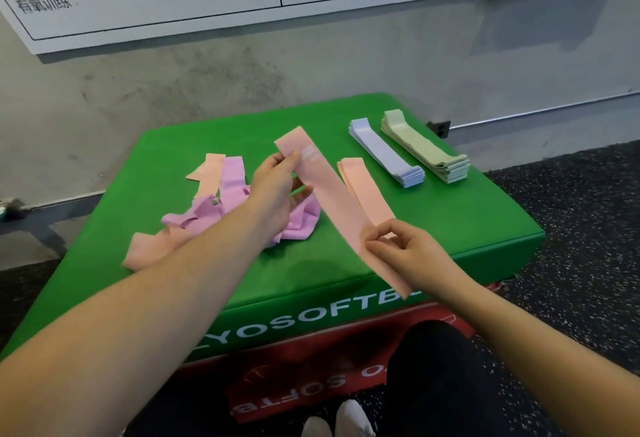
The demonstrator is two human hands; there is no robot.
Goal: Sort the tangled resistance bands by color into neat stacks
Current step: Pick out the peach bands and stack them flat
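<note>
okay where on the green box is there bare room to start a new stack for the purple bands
Bare green shows along the front edge of the green box, near the peach stack and the blue stack. The far left corner behind the tangled pile is bare too. The right side is crowded: peach, blue and green stack lie side by side.

The green box top [450, 225] has bare room along its near edge and at its far left corner. On the right, the light green stack [424, 145] and the blue stack [386, 152] lie side by side, close together, with the peach stack [367, 190] near the blue one. The tangled pile [221, 208] fills the left middle. A stretched peach band [332, 197], held by both hands, crosses the centre, barring passage between pile and stacks.
</note>
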